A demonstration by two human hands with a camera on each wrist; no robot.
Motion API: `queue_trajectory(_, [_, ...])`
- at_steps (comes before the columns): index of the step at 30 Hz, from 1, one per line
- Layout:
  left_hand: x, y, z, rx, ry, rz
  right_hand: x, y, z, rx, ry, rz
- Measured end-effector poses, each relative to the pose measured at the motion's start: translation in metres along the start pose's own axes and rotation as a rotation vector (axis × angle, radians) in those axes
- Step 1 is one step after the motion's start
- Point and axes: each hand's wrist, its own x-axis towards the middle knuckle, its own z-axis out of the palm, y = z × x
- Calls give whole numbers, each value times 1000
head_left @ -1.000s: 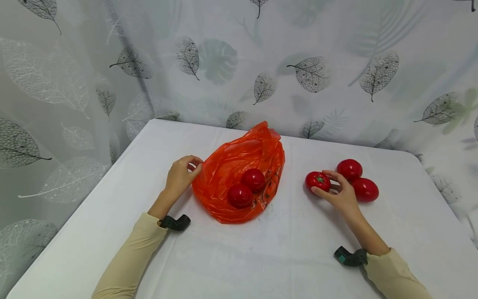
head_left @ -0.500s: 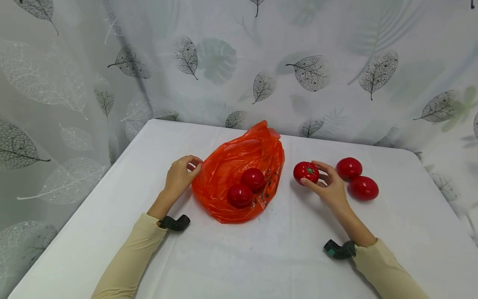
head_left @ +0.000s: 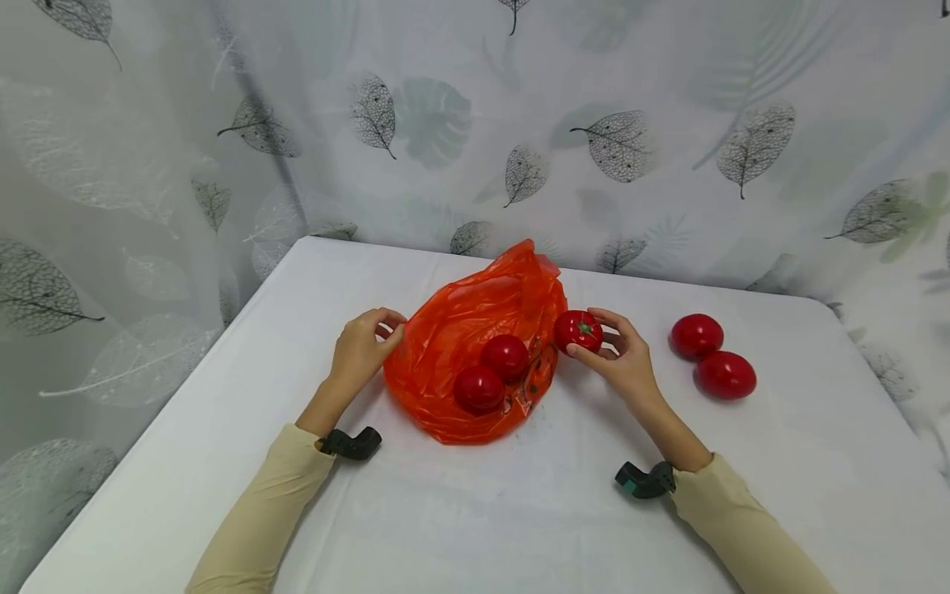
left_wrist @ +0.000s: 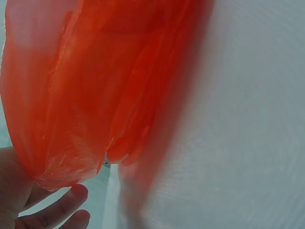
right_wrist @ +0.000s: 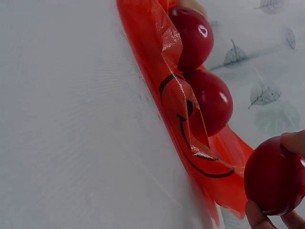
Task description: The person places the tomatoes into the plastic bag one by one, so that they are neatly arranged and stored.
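Note:
My left hand point(head_left: 362, 346) pinches the left edge of an orange-red plastic bag point(head_left: 453, 318), which lies spread open on the table. The left wrist view shows the bag's rim point(left_wrist: 66, 176) between thumb and fingers. Two red tomatoes, one nearer point(head_left: 478, 388) and one just behind it point(head_left: 505, 356), sit in the bag. My right hand point(head_left: 622, 356) holds another tomato point(head_left: 578, 332), green calyx up, at the bag's right edge. In the right wrist view that tomato point(right_wrist: 275, 176) is gripped between thumb and fingers, beside the bag's printed face.
Two more tomatoes, a rear one point(head_left: 697, 336) and a front one point(head_left: 726, 375), lie close together on the white table point(head_left: 475, 520) to the right. A leaf-patterned curtain point(head_left: 460, 124) hangs behind and to the left of the table.
My right hand has carried its tomato leftward, away from the other two on the right, up to the bag's right edge. The left hand and the bag have stayed put.

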Motion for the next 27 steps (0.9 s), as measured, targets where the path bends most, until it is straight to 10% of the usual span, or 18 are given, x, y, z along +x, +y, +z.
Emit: queue_trajectory(27, [0, 3, -1, 8, 8, 32, 21, -3, 26, 52, -50, 26])
